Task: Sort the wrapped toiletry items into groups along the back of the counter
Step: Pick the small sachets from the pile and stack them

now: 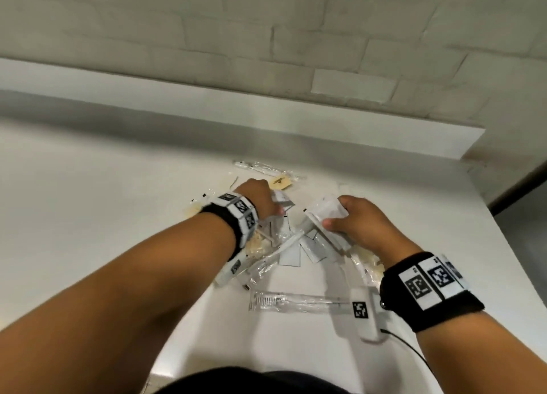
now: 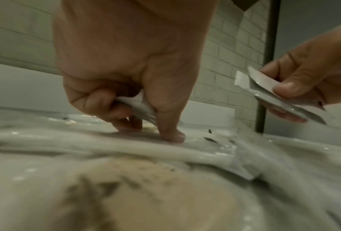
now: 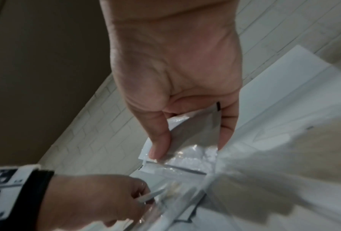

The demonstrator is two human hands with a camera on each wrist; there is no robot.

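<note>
Both hands grip packets: left hand (image 1: pixel 260 196) one packet (image 2: pixel 140 107), right hand (image 1: pixel 365 223) a blurred stack (image 1: pixel 325 216).

Dim, even light; wide-angle bending at the edges; both wrist views blur heavily toward six o'clock.

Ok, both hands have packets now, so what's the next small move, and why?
Probably lift the left hand clear with its sachet and pass it to the stack in the right hand. They look like the same flat white packets, and the pile is still unsorted, away from the counter back.
</note>
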